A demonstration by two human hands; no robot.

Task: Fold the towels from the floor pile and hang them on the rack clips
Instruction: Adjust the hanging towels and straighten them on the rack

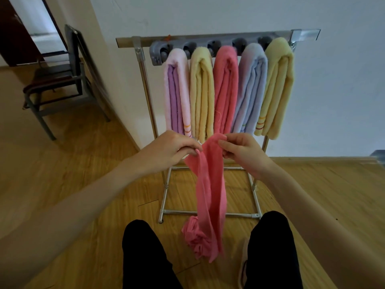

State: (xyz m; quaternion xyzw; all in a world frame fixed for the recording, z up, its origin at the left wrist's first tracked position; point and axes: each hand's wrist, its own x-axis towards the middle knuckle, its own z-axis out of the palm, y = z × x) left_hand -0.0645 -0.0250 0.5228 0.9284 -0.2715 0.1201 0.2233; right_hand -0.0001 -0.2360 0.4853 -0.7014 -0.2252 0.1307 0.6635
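hands — both raised, close together | left hand, right hand pinching pink towel

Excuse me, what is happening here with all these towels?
A person is holding a pink towel up by its top edge, pinching it with the left hand and the right hand. It hangs unfolded, its lower end bunched near the floor. Behind it, five folded towels already hang from the clips of the rack: a pink-and-purple towel, a yellow towel, a coral towel, a blue towel and a second yellow towel.
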